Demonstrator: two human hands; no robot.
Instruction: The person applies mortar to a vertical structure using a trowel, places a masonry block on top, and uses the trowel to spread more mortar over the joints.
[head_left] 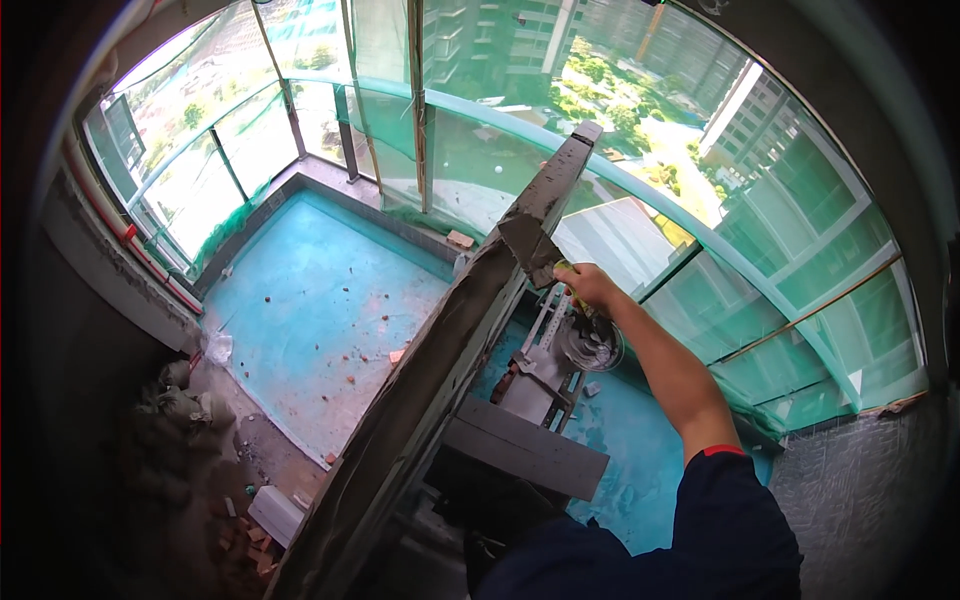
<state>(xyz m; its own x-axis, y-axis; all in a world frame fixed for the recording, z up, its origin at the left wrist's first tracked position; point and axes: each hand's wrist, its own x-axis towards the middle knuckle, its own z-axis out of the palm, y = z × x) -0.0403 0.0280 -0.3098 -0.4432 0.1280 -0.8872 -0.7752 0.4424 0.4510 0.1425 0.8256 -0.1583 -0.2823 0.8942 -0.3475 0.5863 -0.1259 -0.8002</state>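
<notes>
My right hand (594, 286) is closed around the yellow-green handle of a trowel (528, 243). The trowel's flat grey blade lies against the top of a narrow wall (437, 338) that is coated with dark wet-looking mortar. My right arm reaches out from the lower right, away from my body. Just below the hand hangs or stands a round bucket (592, 342) with grey smears; its support is partly hidden. My left hand is out of the picture.
A grey board platform (530, 446) sits beside the wall, close to my body. Left of the wall lies a blue-coated floor (330, 275) with scattered crumbs. Bags (180, 410) and broken bricks (248, 545) lie lower left. A railing (660, 205) with green netting curves behind.
</notes>
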